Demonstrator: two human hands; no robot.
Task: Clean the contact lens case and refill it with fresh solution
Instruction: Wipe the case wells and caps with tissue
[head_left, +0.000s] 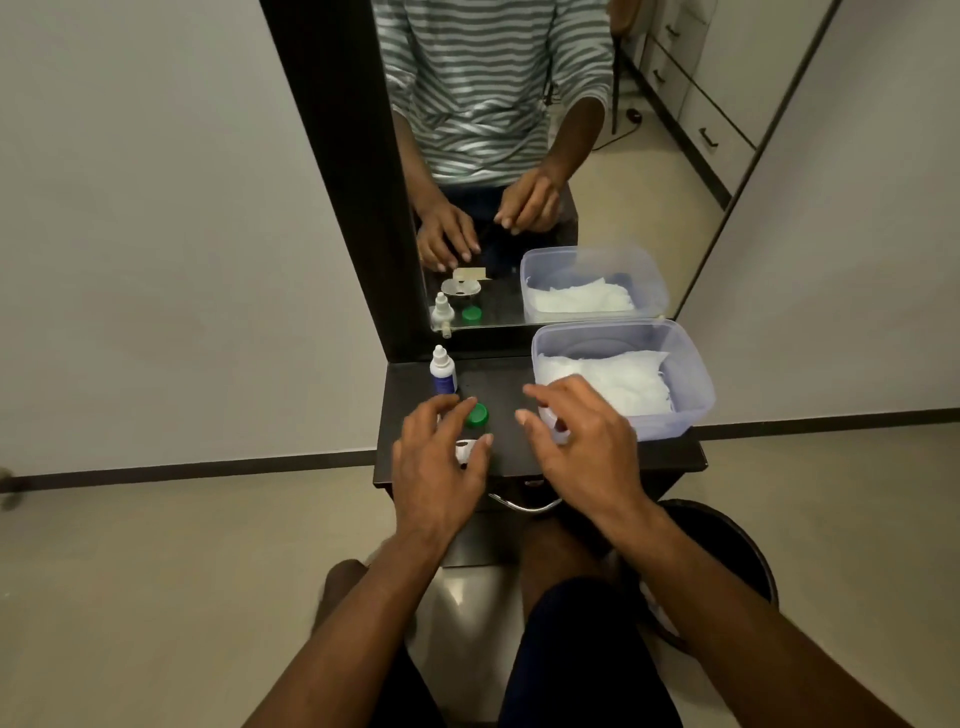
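My left hand (441, 457) hovers over the lens case (464, 450) at frame centre, grip spread and holding nothing, fingertips around the green cap (477, 414) just beyond it. My right hand (582, 436) is likewise loose and empty, beside something pale I cannot make out. The solution bottle (442, 370) stands upright just above my left fingers, easy to knock. The plastic tub (696, 384) of tissues (613, 379) crowds the right of the table (506, 410), below the mirror (519, 156).

Dim, even indoor light, soft shadows, wide-angle edge warping, slight motion blur
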